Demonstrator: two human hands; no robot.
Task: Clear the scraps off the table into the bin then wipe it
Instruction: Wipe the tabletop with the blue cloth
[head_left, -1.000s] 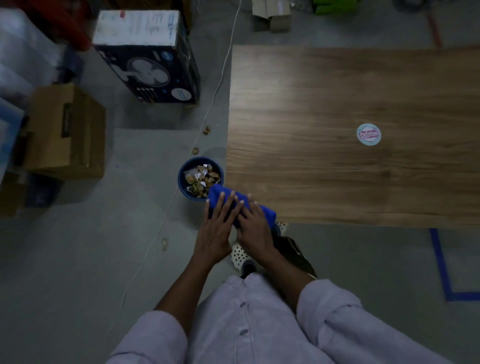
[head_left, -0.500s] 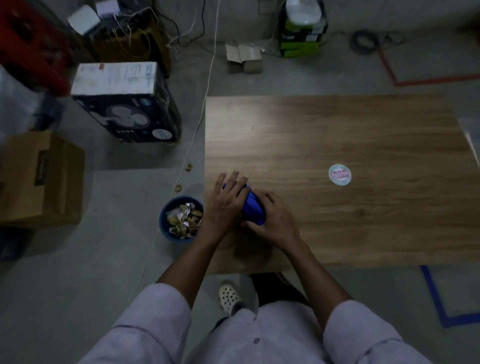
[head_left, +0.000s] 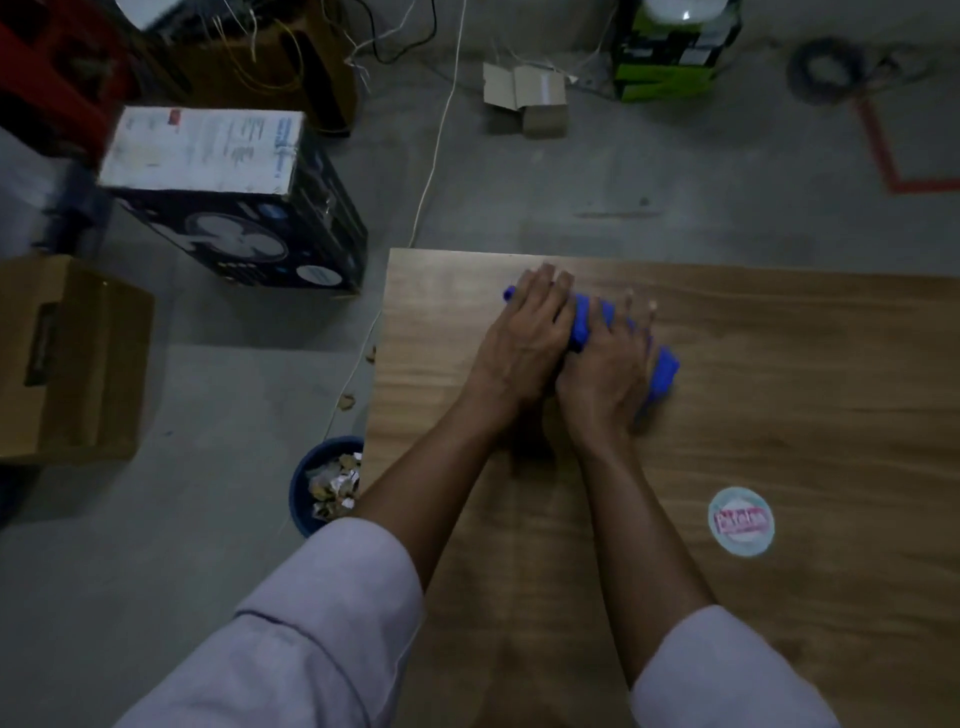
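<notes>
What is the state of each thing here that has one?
Bunched blue cloth: pressed onto the brown wooden table.
Left hand: flat on the cloth.
Right hand: flat on the cloth, fingers spread.
Round blue bin: on the floor, holding scraps.
Small cardboard box: flaps open.

cloth (head_left: 664, 371): bright blue | worktop (head_left: 805, 395): brown wood grain | bin (head_left: 298, 491): dark blue | sticker (head_left: 741, 522): pale teal, pink lettering | sleeves (head_left: 332, 597): pale lilac | floor (head_left: 571, 197): grey

On tabletop (head_left: 779, 415), toward far left corner: cloth (head_left: 587, 322) under left hand (head_left: 524, 343) and right hand (head_left: 608, 374), side by side. Nearer and right, sticker (head_left: 741, 522). On floor just left of tabletop: bin (head_left: 304, 475), scraps (head_left: 335, 488) inside. Farther left: fan box (head_left: 234, 208), cardboard box (head_left: 67, 358).
</notes>
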